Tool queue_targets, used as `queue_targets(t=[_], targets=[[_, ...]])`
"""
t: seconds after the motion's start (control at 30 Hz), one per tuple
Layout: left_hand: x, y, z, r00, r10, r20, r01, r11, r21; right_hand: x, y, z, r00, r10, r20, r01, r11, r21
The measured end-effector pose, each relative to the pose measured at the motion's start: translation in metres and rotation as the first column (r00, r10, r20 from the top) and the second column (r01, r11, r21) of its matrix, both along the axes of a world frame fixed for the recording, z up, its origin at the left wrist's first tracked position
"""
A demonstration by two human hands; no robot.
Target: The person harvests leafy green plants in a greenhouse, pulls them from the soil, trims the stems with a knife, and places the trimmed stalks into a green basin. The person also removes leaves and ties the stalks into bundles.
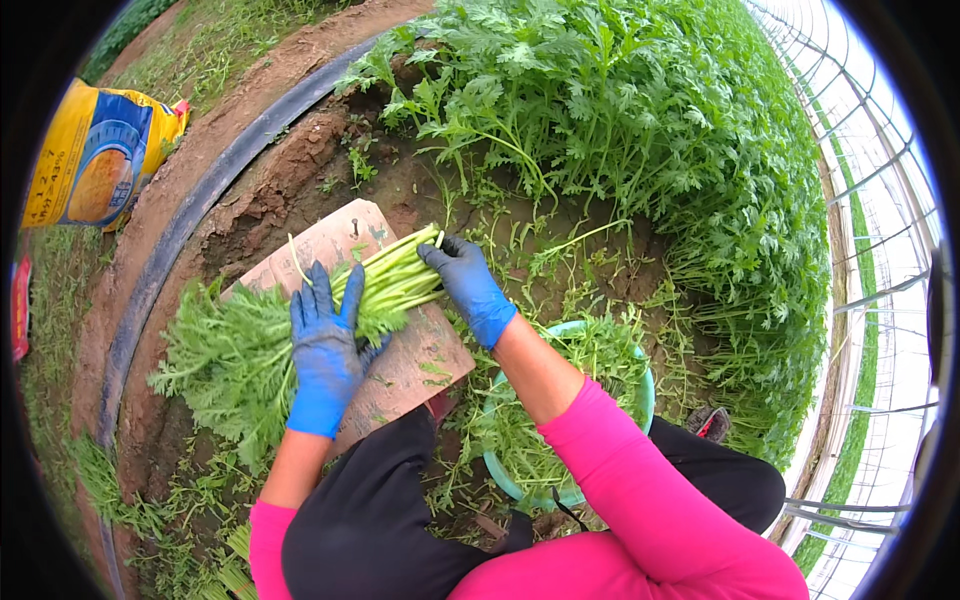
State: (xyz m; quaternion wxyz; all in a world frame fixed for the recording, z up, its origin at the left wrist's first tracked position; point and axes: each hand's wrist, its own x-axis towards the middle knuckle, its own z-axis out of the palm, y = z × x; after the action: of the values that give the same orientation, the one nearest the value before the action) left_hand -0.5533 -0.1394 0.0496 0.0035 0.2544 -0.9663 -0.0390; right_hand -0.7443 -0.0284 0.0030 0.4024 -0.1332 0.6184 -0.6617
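A bunch of garland chrysanthemum greens (225,367) lies across a wooden board (420,360), its leaves hanging over the left side and its pale stems (397,274) pointing up and right. My left hand (326,352), in a blue glove darkened with dirt, holds the bunch from above at the middle, fingers spread. At the cut stem ends, my gloved right hand (469,285) pinches stems between thumb and fingers. A nail (355,228) sticks up from the board's far end. One thin stem stands out beside my left fingertips.
A turquoise plastic tub (495,469) of loose greens stands between my legs. Dense uncut greens (637,112) grow ahead and right. A black hose (187,217) curves along the left, past a yellow printed sack (105,157). Bundled stems (236,577) lie at lower left.
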Motion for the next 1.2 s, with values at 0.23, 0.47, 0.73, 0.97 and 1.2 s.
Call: queue_targets(t=[0.23,0.47,0.73,0.97,1.2], targets=[[0.000,0.000,-0.002,0.987,0.025,-0.159,-0.021,0.999,0.026,-0.003,0.005,0.009,0.996,0.007,-0.091,0.003,0.994,0.106],[0.009,-0.012,-0.015,0.697,0.366,-0.616,0.131,0.780,0.611,0.017,0.008,0.048,0.548,-0.277,-0.789,0.289,0.948,-0.132],[0.025,-0.023,-0.012,0.495,0.671,-0.551,0.311,0.456,0.834,0.041,-0.007,0.050,0.214,0.315,-0.925,0.100,0.935,0.341],[0.014,-0.016,-0.012,0.402,0.756,-0.516,0.284,0.433,0.855,0.029,-0.017,0.051,-0.013,0.382,-0.924,-0.019,0.924,0.382],[0.003,-0.007,-0.022,0.648,0.381,-0.660,-0.024,0.876,0.482,0.006,-0.039,0.059,-0.038,0.420,-0.907,-0.186,0.889,0.419]])
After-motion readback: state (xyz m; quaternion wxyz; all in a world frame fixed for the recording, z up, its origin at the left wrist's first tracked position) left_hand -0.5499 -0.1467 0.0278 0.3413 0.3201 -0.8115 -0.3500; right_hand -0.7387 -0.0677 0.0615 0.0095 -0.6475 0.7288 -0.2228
